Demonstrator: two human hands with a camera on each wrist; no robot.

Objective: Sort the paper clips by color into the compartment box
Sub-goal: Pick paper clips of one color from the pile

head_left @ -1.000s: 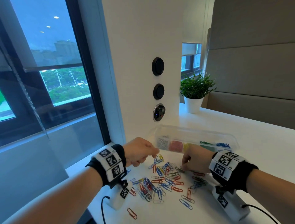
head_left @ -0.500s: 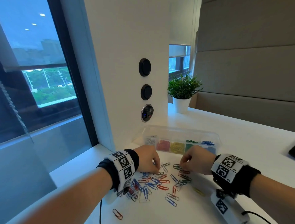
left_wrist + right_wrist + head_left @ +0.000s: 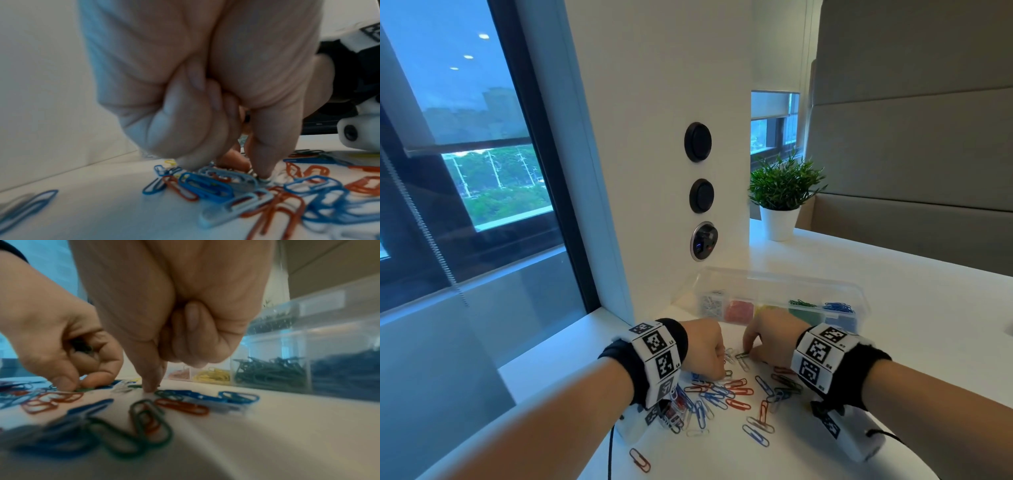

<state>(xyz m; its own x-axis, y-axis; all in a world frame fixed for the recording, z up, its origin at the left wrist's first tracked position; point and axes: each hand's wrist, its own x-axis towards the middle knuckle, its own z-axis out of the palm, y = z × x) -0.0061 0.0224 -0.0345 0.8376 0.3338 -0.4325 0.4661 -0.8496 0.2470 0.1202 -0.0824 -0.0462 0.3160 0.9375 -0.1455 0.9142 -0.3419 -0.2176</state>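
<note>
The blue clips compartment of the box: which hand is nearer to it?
The right hand. It works just in front of the compartment box, toward its right end where the blue clips compartment is. The left hand is further left, near the box's other end.

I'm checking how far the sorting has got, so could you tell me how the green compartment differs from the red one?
The green compartment sits second from the box's right end; the red compartment second from its left. Green clips heap above the rim; the red ones lie below it. Both hold one colour only.
</note>
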